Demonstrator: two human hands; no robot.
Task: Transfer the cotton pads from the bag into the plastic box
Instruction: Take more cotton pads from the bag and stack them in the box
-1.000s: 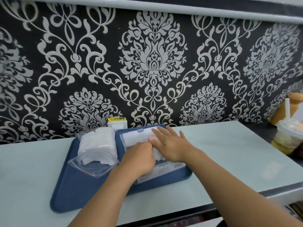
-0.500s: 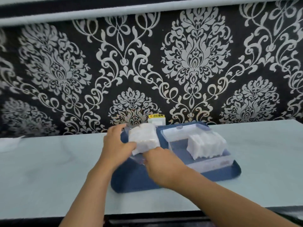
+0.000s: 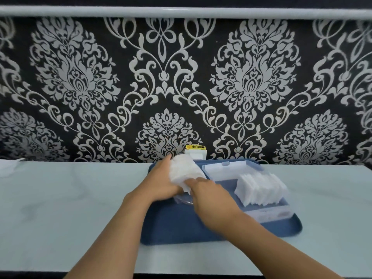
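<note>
- So the pads [image 3: 186, 172] being moved right now are a white wad sitting up over the left half of the tray [image 3: 201, 230], just left of the box [image 3: 267, 213].
- The bag [image 3: 184, 199] is a bit of clear plastic peeking out under the wad, mostly hidden by the hands, so I can't tell how much is left in it.
- Left hand [image 3: 161, 182] is wrapped around the wad from the left side, clenched on it. Right hand [image 3: 209, 195] pinches the wad's near-right corner, fingers curled on it.
- Key bit: the box lies to the right of the wad, so the right hand is the nearer one for the carry-over. Its long axis runs left-right, lid [image 3: 225, 168] flipped open at the back.
- One stack [image 3: 260, 188] is already in the box's right part, fanned and leaning; the left part looks free, so I'd guess the wad goes there.
- Versus half a second ago: the wad looks looser and more pulled out, and the right hand has gone from low at the bag's mouth up onto the wad itself. Stack in the box hasn't budged.
</note>
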